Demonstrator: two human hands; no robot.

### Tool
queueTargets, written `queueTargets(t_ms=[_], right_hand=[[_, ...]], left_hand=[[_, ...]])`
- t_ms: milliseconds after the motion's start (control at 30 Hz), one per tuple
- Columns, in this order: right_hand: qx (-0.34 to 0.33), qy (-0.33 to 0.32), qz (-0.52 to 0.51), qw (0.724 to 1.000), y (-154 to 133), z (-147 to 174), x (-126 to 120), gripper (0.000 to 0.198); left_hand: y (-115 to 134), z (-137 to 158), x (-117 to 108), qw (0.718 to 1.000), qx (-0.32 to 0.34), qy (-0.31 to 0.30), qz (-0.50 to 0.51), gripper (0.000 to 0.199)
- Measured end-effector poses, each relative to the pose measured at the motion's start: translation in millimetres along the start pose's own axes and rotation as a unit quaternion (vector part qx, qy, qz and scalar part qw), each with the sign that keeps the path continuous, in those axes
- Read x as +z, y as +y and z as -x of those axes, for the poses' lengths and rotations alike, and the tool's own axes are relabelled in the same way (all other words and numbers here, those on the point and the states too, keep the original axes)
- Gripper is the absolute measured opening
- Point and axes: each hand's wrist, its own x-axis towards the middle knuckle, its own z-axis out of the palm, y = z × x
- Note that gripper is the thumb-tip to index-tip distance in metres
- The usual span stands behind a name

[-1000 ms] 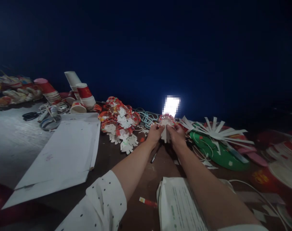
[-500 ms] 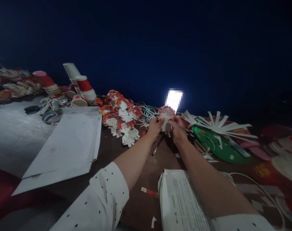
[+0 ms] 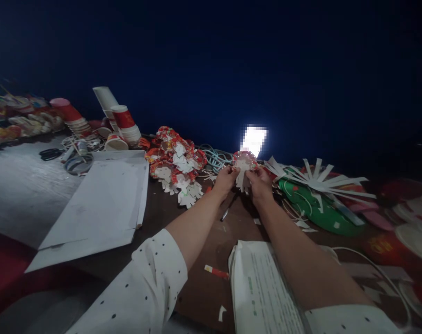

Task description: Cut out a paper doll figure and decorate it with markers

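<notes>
Between my two hands is a paper cutout (image 3: 243, 174) with a red patterned, curled rim at its top and pale fringed strips below. My left hand (image 3: 227, 180) pinches its left edge, thumb toward me. On the opposite edge, my right hand (image 3: 260, 183) grips it with closed fingers. Left of my hands lies a heap of similar red and white paper cutouts (image 3: 178, 162). A pen (image 3: 225, 214) rests on the brown table (image 3: 211, 241) beneath my wrists. Right behind the held cutout glows a bright pixelated patch.
White boards (image 3: 95, 199) lie at left, near black scissors (image 3: 51, 153), a tape roll (image 3: 78, 164) and stacked paper cups (image 3: 125, 125). At right, a white strip fan (image 3: 318, 178) sits over a green disc (image 3: 311, 208). A printed white packet (image 3: 262, 287) is in front.
The view has shifted slightly. Both hands keep hold of the paper cutout, whose pale strips now face me a little more plainly.
</notes>
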Motion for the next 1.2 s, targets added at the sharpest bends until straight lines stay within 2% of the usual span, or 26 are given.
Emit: queueTargets(t_ms=[100,300,633,833,967,1200], right_hand=[[0.008,-0.006,-0.004,1.000,-1.7,0.2,-0.1,0.033],[0.041,-0.002,0.003,0.999,-4.3,1.2,-0.3,0.030],[0.005,-0.023,-0.015,1.000,-2.3,1.0,-0.2,0.034],[-0.003,0.015,-0.005,1.000,-1.0,-0.2,1.6,0.035],[-0.013,0.043,-0.012,0.999,-0.7,-1.9,1.9,0.039],[-0.025,0.041,-0.042,0.998,-4.2,-1.1,2.7,0.043]], left_hand=[[2.4,0.9,0.8,1.000,-0.005,-0.026,0.017,0.023],[1.5,-0.3,1.1,0.999,-0.008,-0.019,0.045,0.019],[-6.3,-6.5,-2.5,0.999,-0.005,-0.029,0.033,0.019],[3.7,1.6,2.0,0.997,-0.034,-0.041,0.058,0.015],[12.5,7.8,4.9,0.995,-0.059,-0.054,0.059,0.005],[15.2,9.0,5.2,0.994,-0.067,-0.062,0.062,0.021]])
